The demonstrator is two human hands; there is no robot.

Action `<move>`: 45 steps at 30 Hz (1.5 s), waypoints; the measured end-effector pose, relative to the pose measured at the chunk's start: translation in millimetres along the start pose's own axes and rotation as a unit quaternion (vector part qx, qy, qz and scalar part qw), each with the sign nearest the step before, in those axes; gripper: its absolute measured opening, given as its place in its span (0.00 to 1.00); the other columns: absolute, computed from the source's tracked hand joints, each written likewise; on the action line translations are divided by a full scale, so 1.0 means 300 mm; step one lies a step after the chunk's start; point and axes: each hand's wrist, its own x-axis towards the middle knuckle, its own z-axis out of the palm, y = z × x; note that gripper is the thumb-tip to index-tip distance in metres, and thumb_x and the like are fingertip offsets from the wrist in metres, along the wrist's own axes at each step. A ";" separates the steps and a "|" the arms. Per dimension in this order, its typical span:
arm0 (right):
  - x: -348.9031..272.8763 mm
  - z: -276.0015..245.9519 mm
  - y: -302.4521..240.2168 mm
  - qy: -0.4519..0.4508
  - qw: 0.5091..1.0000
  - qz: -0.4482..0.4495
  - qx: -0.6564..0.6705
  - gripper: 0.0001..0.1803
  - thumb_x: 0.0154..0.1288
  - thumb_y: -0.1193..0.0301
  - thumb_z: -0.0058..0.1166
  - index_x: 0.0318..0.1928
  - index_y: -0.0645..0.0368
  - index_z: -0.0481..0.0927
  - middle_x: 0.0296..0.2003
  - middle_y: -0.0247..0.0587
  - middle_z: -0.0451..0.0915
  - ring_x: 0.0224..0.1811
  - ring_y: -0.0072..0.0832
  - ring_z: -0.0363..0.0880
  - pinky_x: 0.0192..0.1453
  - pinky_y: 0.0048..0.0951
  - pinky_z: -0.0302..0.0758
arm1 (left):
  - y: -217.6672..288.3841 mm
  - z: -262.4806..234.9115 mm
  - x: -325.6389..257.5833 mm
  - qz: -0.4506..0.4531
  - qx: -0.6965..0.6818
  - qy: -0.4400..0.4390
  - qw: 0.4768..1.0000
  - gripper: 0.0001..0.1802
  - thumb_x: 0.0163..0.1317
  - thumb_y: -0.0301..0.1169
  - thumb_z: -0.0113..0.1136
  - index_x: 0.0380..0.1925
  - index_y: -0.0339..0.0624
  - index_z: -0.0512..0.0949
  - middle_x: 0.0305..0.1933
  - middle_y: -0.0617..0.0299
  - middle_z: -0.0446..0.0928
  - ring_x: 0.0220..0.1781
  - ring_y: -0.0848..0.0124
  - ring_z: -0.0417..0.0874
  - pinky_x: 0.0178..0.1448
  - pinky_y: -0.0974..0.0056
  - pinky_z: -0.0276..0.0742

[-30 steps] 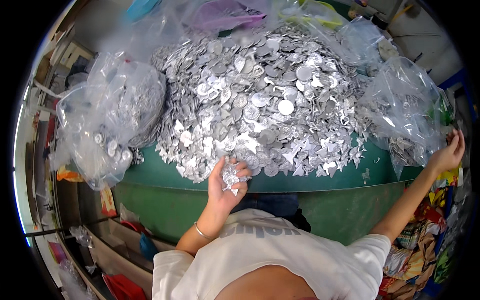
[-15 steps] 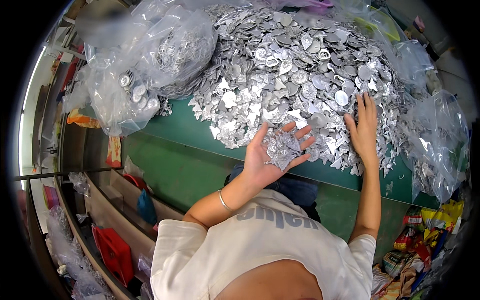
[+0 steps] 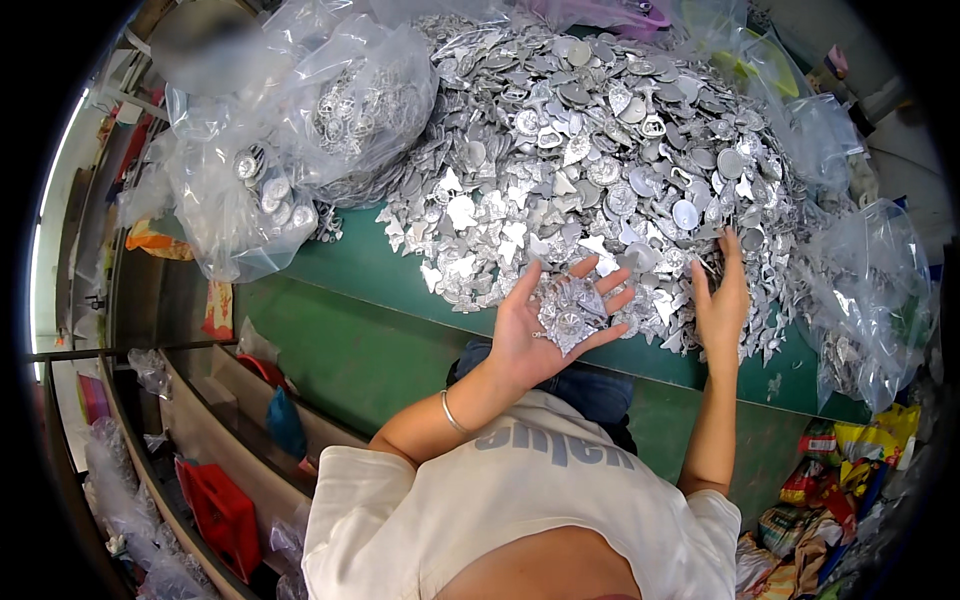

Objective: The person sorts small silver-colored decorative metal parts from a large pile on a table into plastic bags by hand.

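Observation:
My left hand [image 3: 525, 345] is palm up just in front of the table's near edge, fingers spread. It cradles a small heap of silver-grey metal charms [image 3: 572, 315]; a round, patterned one lies on top. Farther right, my right hand [image 3: 722, 305] reaches into the near right part of a big pile of similar metal charms [image 3: 590, 150]. Its thumb and fingers are stretched out and apart, with the fingertips among loose pieces. Flat discs, star-like shapes and teardrops show in the pile, including a pale oval disc [image 3: 685, 214] beyond my right fingertips.
The pile lies on a green table [image 3: 350, 262]. Clear plastic bags of metal pieces stand at the left [image 3: 365, 110] and right [image 3: 865, 290]. A purple basket [image 3: 640, 18] sits at the back. Wooden shelving [image 3: 240, 415] is at lower left; colourful packages [image 3: 865, 440] lie at lower right.
My right hand has drawn back toward me, its fingertips now at a nearer part of the pile. The charms in my left palm have shifted, with a round one now showing on top.

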 end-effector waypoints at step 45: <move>-0.026 -0.010 -0.024 -0.006 0.991 -0.132 0.017 0.17 0.48 0.72 0.62 0.41 0.62 0.76 0.47 0.44 0.72 0.53 0.46 0.66 0.55 0.43 0.63 | 0.100 0.004 0.154 -0.018 0.100 0.097 0.990 0.08 0.58 0.27 0.54 0.39 0.50 0.73 0.29 0.67 0.61 0.28 0.75 0.61 0.22 0.75 0.58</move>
